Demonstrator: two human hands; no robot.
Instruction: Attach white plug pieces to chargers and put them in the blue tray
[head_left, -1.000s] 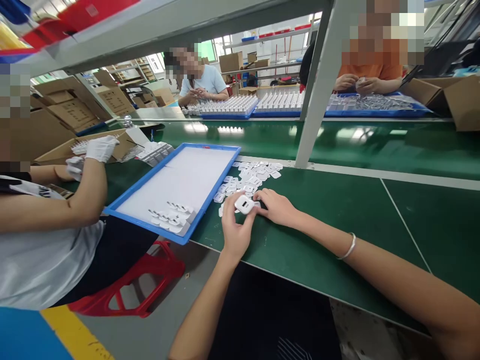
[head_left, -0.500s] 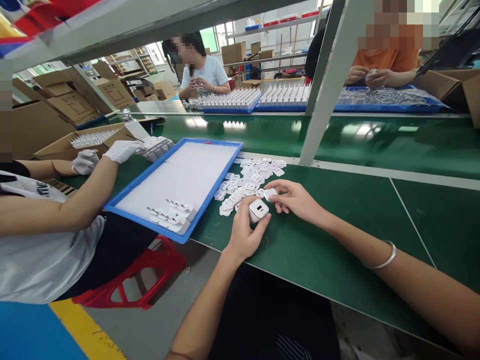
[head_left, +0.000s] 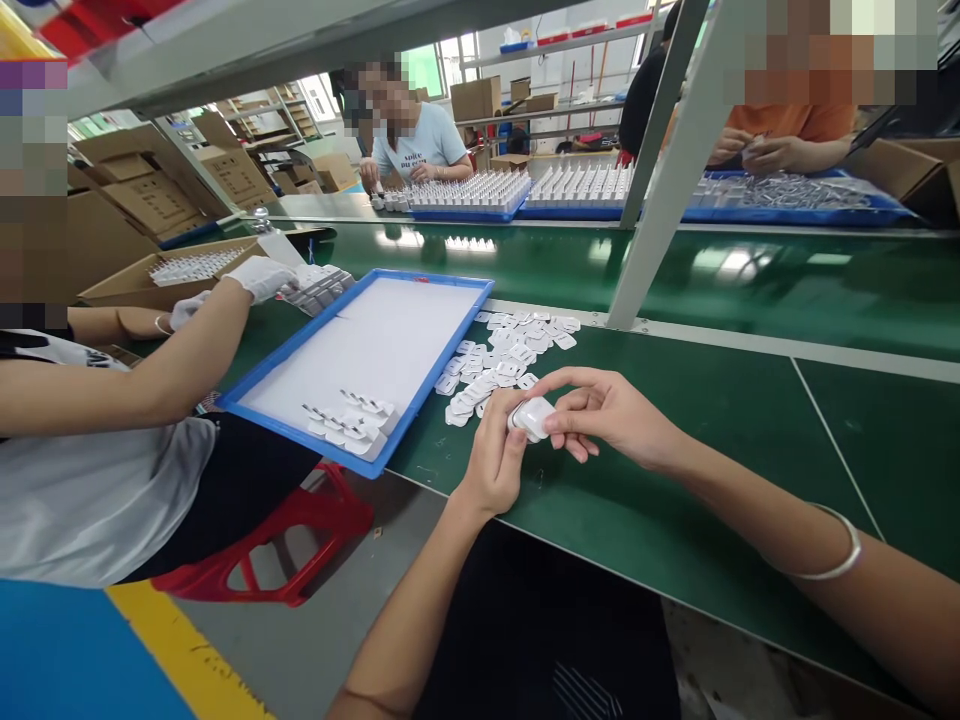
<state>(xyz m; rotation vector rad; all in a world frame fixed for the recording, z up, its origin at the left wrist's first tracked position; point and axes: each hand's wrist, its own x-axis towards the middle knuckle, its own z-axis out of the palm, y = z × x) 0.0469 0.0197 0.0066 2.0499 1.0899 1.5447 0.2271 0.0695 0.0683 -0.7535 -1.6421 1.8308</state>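
Note:
A small white charger block (head_left: 531,417) is held just above the green table (head_left: 675,420) between both my hands. My left hand (head_left: 495,458) grips it from below and the left. My right hand (head_left: 611,412) pinches it from the right with thumb and fingers. Just beyond my hands lies a loose pile of small white plug parts (head_left: 504,361). A blue tray (head_left: 360,352) with a white liner sits to the left, with a short row of white parts (head_left: 346,420) at its near edge.
A seated person on the left, in white gloves (head_left: 261,275), handles white parts beside a cardboard box (head_left: 169,275). Across the green belt, two people work at blue trays of upright chargers (head_left: 465,195). A grey frame post (head_left: 660,170) rises behind the pile. A red stool (head_left: 270,550) stands below.
My left hand turned the white block over and drew it closer. My right hand left the pile with a small white part and closed onto the block. The gloved person's hand reached further forward.

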